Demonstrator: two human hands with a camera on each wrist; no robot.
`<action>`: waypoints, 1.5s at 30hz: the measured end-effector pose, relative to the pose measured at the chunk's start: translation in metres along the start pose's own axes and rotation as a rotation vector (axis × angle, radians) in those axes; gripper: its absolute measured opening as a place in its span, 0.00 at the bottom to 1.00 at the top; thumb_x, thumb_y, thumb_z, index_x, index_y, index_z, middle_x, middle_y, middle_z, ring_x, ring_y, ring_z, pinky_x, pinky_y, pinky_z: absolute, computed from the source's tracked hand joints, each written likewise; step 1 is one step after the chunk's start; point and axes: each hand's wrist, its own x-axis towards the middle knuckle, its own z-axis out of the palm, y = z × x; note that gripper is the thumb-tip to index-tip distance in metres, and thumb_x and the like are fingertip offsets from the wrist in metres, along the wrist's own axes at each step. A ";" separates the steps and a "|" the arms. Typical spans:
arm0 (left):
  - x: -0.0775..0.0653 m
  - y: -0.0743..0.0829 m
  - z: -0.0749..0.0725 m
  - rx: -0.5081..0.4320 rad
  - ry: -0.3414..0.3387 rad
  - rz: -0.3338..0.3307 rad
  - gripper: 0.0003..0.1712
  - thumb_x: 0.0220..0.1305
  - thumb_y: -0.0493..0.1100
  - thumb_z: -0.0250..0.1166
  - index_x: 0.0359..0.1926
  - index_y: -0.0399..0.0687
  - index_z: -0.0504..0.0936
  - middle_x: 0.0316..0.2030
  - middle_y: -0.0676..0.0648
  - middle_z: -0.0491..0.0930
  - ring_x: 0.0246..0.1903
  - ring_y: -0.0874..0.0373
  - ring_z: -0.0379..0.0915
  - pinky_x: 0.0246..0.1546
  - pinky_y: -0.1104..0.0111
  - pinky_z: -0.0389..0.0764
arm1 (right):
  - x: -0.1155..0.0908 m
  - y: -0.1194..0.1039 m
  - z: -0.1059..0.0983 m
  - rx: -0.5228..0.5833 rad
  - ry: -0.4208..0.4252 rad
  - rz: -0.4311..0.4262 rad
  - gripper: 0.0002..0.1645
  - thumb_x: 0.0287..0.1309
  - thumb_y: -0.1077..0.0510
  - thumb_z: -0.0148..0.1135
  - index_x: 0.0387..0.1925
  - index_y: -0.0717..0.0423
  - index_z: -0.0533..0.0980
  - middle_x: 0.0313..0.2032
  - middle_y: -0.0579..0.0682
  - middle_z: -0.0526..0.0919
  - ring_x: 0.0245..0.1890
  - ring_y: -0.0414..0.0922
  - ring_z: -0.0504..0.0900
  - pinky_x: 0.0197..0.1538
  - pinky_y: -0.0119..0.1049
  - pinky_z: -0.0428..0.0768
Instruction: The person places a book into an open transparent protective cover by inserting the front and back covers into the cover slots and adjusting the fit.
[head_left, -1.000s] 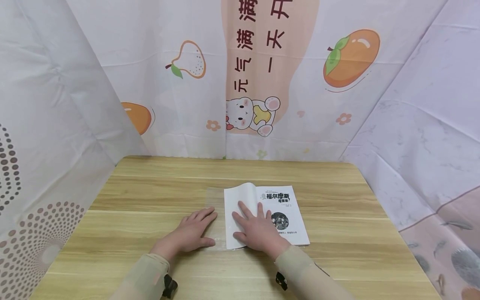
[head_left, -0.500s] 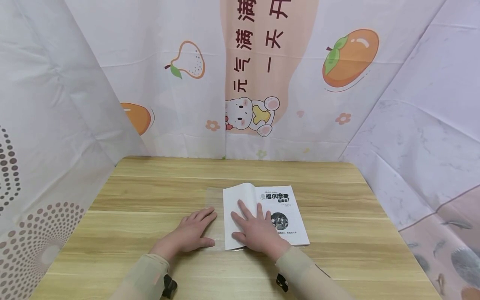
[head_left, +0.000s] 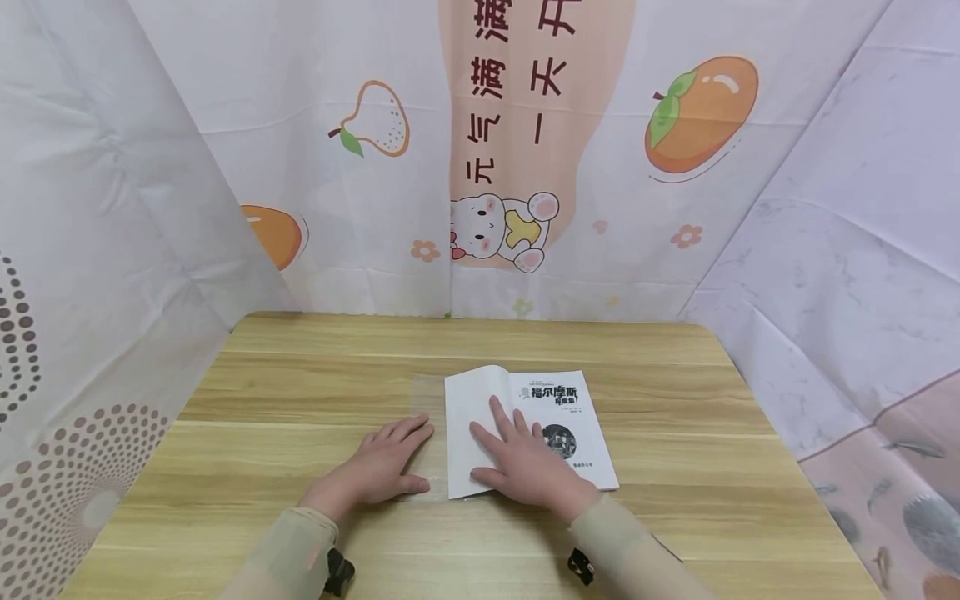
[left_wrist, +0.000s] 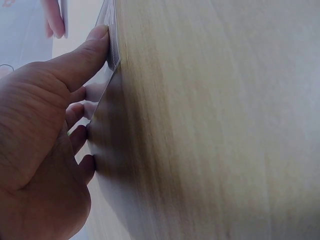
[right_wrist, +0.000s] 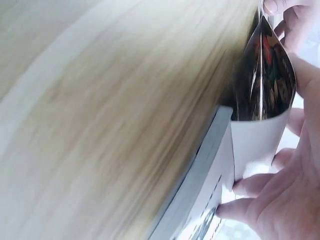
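Observation:
A book (head_left: 594, 437) lies on the table with its front cover (head_left: 462, 404) folded over to the left, showing its white inner side. A black title and a round picture mark the first page. My right hand (head_left: 525, 468) rests on the cover near the fold, fingers spread. Clear plastic film (head_left: 429, 398) reaches out from the cover's left edge, and my left hand (head_left: 386, 461) rests on it with fingers extended. In the right wrist view, the cover's dark, colourful printed side (right_wrist: 272, 75) bows up from the table beside the page block (right_wrist: 197, 172).
The wood-grain table (head_left: 300, 375) extends around the book on all sides. A printed curtain (head_left: 390, 192) hangs behind its far edge, with more cloth at the left and right. Dark wrist devices (head_left: 340, 573) sit under both forearms.
My right hand has slid slightly to the right over the cover, its fingers now angled more to the left. The cover's free edge has shifted a little left. My left hand stays put.

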 end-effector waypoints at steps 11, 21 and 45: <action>0.001 0.001 0.000 0.005 -0.009 -0.016 0.47 0.60 0.61 0.65 0.72 0.44 0.58 0.72 0.42 0.53 0.68 0.40 0.47 0.58 0.36 0.59 | -0.014 0.012 -0.008 0.065 -0.057 -0.090 0.47 0.60 0.29 0.52 0.74 0.42 0.52 0.75 0.60 0.36 0.69 0.65 0.48 0.66 0.64 0.56; 0.001 0.004 -0.003 0.000 -0.027 -0.038 0.47 0.60 0.60 0.65 0.72 0.45 0.58 0.73 0.42 0.52 0.69 0.41 0.47 0.59 0.37 0.59 | -0.018 0.015 -0.010 0.045 -0.057 -0.141 0.47 0.62 0.33 0.54 0.74 0.48 0.53 0.74 0.62 0.41 0.68 0.66 0.52 0.65 0.61 0.61; 0.002 -0.003 0.004 -0.006 -0.011 -0.016 0.48 0.59 0.63 0.64 0.73 0.46 0.56 0.73 0.42 0.52 0.69 0.40 0.47 0.58 0.36 0.58 | -0.015 0.007 -0.006 0.020 -0.048 -0.117 0.47 0.60 0.30 0.54 0.73 0.45 0.55 0.74 0.59 0.44 0.68 0.65 0.54 0.56 0.59 0.74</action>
